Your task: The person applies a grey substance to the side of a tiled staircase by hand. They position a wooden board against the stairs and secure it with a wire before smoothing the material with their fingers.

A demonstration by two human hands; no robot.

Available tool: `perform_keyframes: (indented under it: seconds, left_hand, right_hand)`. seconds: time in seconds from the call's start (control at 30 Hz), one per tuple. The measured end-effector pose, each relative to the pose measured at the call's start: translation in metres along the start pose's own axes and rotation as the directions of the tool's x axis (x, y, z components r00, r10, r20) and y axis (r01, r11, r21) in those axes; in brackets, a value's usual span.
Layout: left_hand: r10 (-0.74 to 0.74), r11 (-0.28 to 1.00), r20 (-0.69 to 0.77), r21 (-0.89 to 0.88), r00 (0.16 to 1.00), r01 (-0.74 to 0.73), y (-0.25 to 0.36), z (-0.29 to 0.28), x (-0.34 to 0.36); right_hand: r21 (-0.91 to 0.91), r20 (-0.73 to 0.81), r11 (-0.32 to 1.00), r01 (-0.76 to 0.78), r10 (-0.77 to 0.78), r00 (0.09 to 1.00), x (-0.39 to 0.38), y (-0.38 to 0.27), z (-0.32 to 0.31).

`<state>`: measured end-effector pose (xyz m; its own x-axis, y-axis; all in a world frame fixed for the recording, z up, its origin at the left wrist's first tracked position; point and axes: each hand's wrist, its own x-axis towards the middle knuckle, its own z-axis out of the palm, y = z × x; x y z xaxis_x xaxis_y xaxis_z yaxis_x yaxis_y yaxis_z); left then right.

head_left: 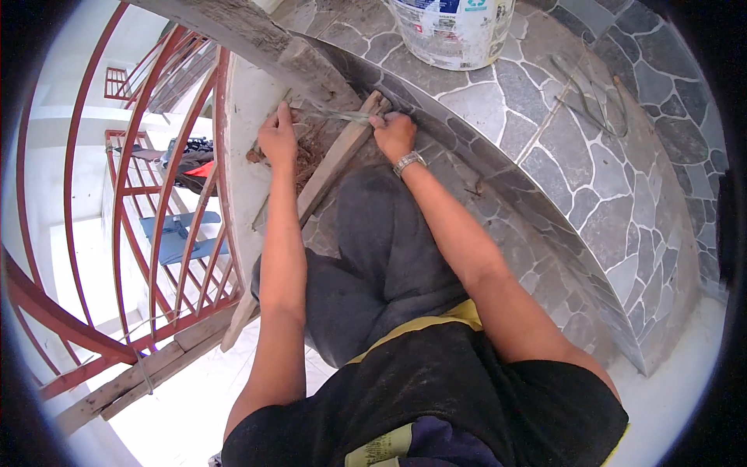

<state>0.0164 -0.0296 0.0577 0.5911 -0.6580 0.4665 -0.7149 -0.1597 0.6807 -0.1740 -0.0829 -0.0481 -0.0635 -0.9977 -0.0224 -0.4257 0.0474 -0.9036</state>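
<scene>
Head view is all I have from far away, and it shows me a thin pale strip running between two hands, near the end of a thick wood post. The right hand has its fingers curled closed on the strip. The left hand has its fingertips close together by the other end, but I can't tell how tightly they pinch it. I think a hard pull could make the strip slip out or snap, and a rough edge could scratch bare skin. A wood bar slants just beside the knee, so I think a bump could shift it into a hand. Farther out, a white bucket stands on the stone-patterned step, and a knock from an elbow could tip it.
</scene>
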Motion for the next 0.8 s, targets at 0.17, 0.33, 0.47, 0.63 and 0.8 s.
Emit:
perform_keyframes:
  seconds: [0.17, 0.33, 0.47, 0.63, 0.8]
  left_hand:
    - [-0.306, 0.915, 0.582, -0.039, 0.753, 0.402, -0.024, -0.033, 0.030]
    - [-0.521, 0.743, 0.440, -0.188, 0.731, 0.642, -0.065, -0.040, 0.053]
    - [-0.529, 0.498, 0.622, -0.323, 0.577, 0.804, -0.117, -0.003, 0.070]
    - [-0.661, 0.417, 0.691, 0.016, 0.292, 0.909, -0.113, 0.122, 0.043]
    - [-0.593, 0.471, 0.653, -0.193, 0.471, 0.861, -0.228, 0.090, 0.153]
  right_hand:
    - [0.023, 0.017, 0.999, -0.025, 0.025, 1.000, 0.001, -0.004, 0.000]
    - [-0.042, 0.069, 0.998, -0.043, 0.046, 0.997, 0.002, -0.009, -0.006]
    - [-0.003, 0.082, 0.998, -0.065, 0.065, 0.995, -0.001, -0.017, 0.000]
    - [-0.091, 0.024, 0.985, -0.144, 0.147, 0.989, 0.001, 0.009, -0.024]
    - [0.091, 0.188, 0.993, -0.077, 0.059, 0.980, -0.011, -0.056, 0.010]
